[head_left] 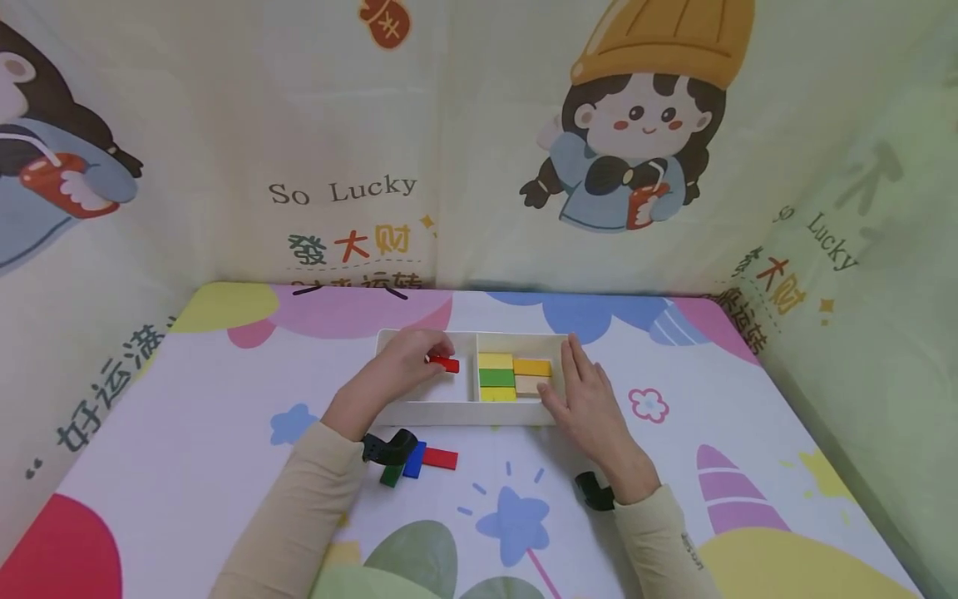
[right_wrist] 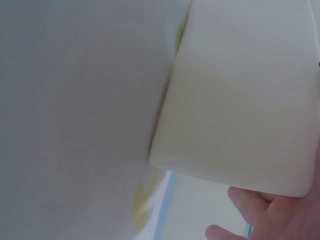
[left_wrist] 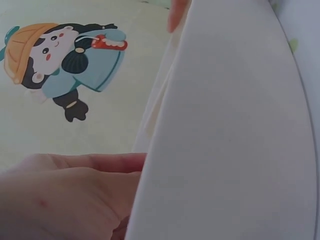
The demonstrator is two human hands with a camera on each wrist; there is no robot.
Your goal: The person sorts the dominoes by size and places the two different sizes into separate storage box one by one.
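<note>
Beige sleeves [head_left: 288, 507] stretched across a brightly printed tablecloth [head_left: 224, 433] as a person's two bare hands met at a white box [head_left: 434, 413], split in two by a thin divider [head_left: 476, 366]. With the left hand [head_left: 404, 366], the person pinched a red block [head_left: 446, 364] between thumb and fingers over the left compartment [head_left: 456, 389]; whether the block touched the floor there could not be told. Along the box's right end lay the right hand [head_left: 591, 408], its fingers straight and close together, its thumb spread wide and reaching over the rim near a tan block [head_left: 527, 385]. Contact between thumb and block could not be made out.

Inside the right compartment [head_left: 524, 345], a yellow block [head_left: 496, 360], a green block [head_left: 497, 378] and a second yellow block [head_left: 497, 394] lined the divider, with an orange block [head_left: 532, 367] and the tan one beside them. On the cloth in front of the box, a dark green block [head_left: 391, 476], a blue block [head_left: 415, 460] and another red block [head_left: 440, 458] lay fanned out near the left wrist's black camera [head_left: 392, 448]. Behind the table, a pale curtain [head_left: 479, 166] carried the words "So Lucky."
</note>
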